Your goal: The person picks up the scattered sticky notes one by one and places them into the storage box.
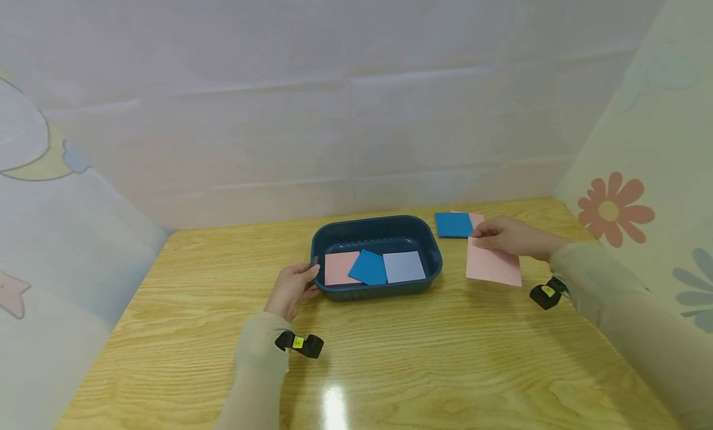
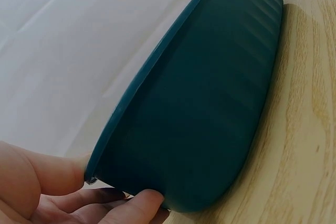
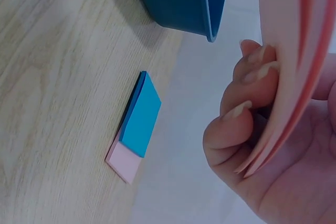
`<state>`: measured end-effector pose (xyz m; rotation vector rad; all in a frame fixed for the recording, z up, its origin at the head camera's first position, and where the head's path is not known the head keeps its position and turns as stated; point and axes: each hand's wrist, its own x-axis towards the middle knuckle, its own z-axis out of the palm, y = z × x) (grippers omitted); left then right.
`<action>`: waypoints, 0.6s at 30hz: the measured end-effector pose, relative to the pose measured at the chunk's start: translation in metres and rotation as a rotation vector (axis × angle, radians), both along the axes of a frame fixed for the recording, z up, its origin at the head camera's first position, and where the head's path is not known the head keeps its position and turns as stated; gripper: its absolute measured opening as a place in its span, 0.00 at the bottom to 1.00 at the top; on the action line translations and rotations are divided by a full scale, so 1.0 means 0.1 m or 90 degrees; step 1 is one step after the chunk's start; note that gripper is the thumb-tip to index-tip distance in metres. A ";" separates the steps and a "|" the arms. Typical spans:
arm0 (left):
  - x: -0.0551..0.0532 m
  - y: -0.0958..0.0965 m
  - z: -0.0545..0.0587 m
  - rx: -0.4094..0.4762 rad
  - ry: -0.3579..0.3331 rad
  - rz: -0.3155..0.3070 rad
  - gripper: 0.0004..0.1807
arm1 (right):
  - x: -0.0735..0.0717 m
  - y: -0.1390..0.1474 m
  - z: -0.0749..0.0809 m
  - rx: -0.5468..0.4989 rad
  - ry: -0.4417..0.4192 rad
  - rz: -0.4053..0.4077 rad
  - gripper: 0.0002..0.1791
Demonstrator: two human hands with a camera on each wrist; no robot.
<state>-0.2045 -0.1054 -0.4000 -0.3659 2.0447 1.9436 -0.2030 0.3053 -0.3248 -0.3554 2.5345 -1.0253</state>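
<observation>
A dark blue-green plastic basin (image 1: 384, 291) stands on the table. My left hand (image 1: 291, 289) grips its left end, thumb at the rim and fingers against the outer wall (image 2: 194, 114). Inside lie a pink paper square (image 1: 341, 269), a blue one (image 1: 367, 268) turned at an angle, and a pale lavender one (image 1: 404, 267). To the right of the basin, my right hand (image 1: 509, 238) pinches pink paper squares (image 1: 492, 266) by their upper edge, above the table. In the right wrist view, these pink sheets (image 3: 289, 77) show several thin layers, with fingers on one side.
Behind the right hand, a blue paper stack (image 1: 453, 224) lies partly over pink paper (image 1: 476, 219) near the table's back edge. The wooden table (image 1: 211, 275) meets a pale wall covering (image 1: 267, 139) at the back. Printed side walls stand left and right.
</observation>
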 end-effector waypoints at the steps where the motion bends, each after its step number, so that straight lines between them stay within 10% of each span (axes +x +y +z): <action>1: 0.00 0.00 0.00 0.000 0.000 0.000 0.20 | -0.01 -0.01 0.00 0.001 0.000 0.000 0.14; 18: 0.00 0.02 0.05 0.001 0.001 0.004 0.20 | -0.10 -0.17 0.08 -0.003 -0.012 -0.010 0.19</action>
